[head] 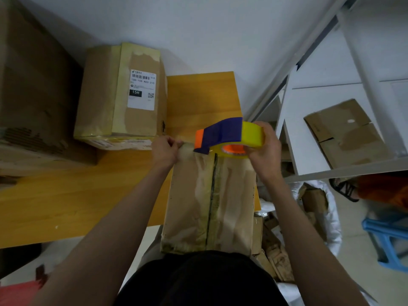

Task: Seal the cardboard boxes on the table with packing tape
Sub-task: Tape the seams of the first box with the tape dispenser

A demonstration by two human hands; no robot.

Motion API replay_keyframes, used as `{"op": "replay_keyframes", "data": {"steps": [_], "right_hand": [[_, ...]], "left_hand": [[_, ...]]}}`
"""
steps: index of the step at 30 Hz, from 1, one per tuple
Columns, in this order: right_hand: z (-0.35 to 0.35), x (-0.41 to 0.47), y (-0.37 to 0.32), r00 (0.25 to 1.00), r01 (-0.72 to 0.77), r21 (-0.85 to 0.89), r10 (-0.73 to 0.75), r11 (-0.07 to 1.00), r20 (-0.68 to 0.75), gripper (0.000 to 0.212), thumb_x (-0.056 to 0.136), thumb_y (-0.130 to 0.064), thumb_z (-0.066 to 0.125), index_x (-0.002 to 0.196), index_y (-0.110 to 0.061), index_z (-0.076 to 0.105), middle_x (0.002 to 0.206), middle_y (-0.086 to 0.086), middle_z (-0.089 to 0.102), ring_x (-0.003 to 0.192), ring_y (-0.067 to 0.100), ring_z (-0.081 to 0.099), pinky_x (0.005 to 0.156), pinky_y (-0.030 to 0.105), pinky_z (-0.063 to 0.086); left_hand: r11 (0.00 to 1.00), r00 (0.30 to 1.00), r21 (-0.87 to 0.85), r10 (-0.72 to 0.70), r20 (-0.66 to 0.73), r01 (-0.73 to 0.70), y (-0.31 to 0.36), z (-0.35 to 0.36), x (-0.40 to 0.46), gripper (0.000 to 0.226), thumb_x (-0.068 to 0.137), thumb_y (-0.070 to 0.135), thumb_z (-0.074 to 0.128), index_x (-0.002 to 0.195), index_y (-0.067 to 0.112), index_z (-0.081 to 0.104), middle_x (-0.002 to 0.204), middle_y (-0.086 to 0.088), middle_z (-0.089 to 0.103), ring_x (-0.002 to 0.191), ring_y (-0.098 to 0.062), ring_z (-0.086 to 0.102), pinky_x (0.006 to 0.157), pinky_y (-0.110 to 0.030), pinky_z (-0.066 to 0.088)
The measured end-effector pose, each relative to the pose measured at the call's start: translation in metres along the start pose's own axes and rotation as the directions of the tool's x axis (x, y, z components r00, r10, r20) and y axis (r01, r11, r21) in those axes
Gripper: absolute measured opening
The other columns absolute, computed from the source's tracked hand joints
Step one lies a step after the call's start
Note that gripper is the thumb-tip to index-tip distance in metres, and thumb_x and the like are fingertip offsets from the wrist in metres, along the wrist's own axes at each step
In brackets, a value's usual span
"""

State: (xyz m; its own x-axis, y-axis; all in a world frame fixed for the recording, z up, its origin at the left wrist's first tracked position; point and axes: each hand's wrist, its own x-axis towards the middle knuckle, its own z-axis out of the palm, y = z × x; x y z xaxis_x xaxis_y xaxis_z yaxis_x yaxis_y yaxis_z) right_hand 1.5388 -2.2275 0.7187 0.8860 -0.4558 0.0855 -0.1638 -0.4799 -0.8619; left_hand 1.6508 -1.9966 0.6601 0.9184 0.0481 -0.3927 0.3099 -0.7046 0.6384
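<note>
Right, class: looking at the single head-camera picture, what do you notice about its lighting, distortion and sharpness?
Head view: dim, even light with darkened corners; wide-angle lens bends the white shelf frame and stretches the forearms; the shipping label text is soft, only large print readable; the yellow tape roll and the hands, left hand and right hand, are fairly sharp; old tape on the cardboard box shows a faint sheen.

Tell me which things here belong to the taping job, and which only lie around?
In use:
- yellow tape roll in blue-orange dispenser, held by right hand
- long brown cardboard box
- left hand, pinching the tape end

Lying about:
- labelled cardboard box
- flattened cardboard on white shelf
- blue plastic stool
</note>
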Motion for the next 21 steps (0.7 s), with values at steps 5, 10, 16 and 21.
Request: {"op": "replay_keyframes", "data": {"steps": [5,10,16,21], "right_hand": [[-0.04,0.0,0.011,0.997,-0.045,0.005,0.046,0.999,-0.068,0.059,0.069,-0.02,0.085,0.119,-0.014,0.055,0.103,-0.01,0.061,0.092,-0.002,0.059,0.071,0.018,0.049],[-0.036,-0.002,0.021,0.997,-0.069,0.013,0.07,0.998,-0.028,0.067,0.066,-0.017,0.094,0.12,-0.011,0.055,0.108,0.0,0.063,0.096,0.01,0.062,0.071,0.023,0.051],[-0.035,0.0,0.024,1.0,-0.031,-0.011,0.031,0.999,-0.006,0.064,0.065,-0.036,0.088,0.117,-0.023,0.053,0.115,0.001,0.062,0.104,0.015,0.061,0.083,0.031,0.053],[-0.03,0.003,0.035,1.0,0.015,-0.109,-0.016,0.994,-0.013,0.071,0.065,-0.023,0.096,0.12,-0.028,0.052,0.117,0.006,0.059,0.108,0.027,0.059,0.086,0.049,0.053]], "left_hand": [[1.0,1.0,0.024,-0.005,0.0,0.005,-0.004,0.003,0.005,0.021,0.094,0.027,0.069,0.087,0.007,0.07,0.093,-0.008,0.071,0.089,-0.02,0.063,0.078,-0.032,0.047],[1.0,1.0,-0.02,-0.002,-0.007,0.002,-0.006,0.005,0.002,0.024,0.094,0.032,0.069,0.091,0.008,0.068,0.09,-0.006,0.066,0.086,-0.02,0.06,0.075,-0.035,0.046],[0.999,0.998,-0.039,0.011,-0.058,-0.013,-0.004,0.008,-0.006,0.023,0.096,0.026,0.067,0.109,0.01,0.057,0.1,-0.003,0.059,0.095,-0.025,0.059,0.075,-0.033,0.043],[0.794,0.859,0.363,0.51,0.041,-0.488,-0.014,0.017,-0.03,0.049,0.104,0.013,0.047,0.151,0.008,0.036,0.159,-0.012,0.03,0.148,-0.03,0.026,0.119,-0.041,0.029]]}}
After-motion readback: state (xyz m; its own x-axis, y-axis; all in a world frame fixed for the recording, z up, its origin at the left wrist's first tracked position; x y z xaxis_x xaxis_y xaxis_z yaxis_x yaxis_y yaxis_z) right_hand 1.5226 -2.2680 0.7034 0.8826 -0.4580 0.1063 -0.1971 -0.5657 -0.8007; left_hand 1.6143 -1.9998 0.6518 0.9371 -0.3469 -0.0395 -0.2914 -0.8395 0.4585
